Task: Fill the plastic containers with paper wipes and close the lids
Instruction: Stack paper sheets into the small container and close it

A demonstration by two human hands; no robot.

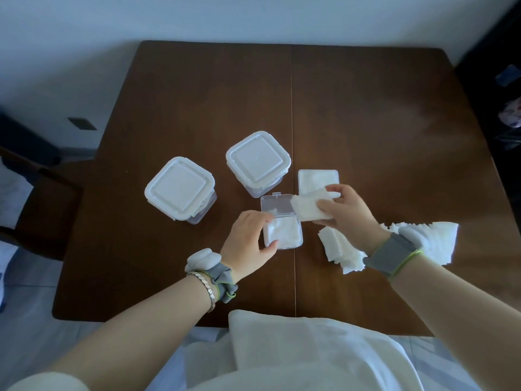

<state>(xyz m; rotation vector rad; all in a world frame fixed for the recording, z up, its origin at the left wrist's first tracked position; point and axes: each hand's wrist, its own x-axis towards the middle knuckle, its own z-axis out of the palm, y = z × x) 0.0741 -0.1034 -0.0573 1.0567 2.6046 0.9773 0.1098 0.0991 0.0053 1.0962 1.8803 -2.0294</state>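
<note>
A small clear plastic container (283,235) sits on the brown table (380,131) with its hinged lid (277,203) standing open and white wipes inside. My left hand (251,244) grips this container by its left side. My right hand (349,213) holds a small stack of white paper wipes (306,208) just above and to the right of the open container. Behind that hand lies a second small container (317,180), filled with white wipes, lid shut. A loose pile of wipes (342,249) lies under my right wrist.
Two larger square tubs with white clip lids stand at the left (180,187) and centre (258,159). More wipes (439,241) spread out to the right of my wrist. A dark chair (42,204) stands beyond the table's left edge. A white cloth (296,348) covers my lap.
</note>
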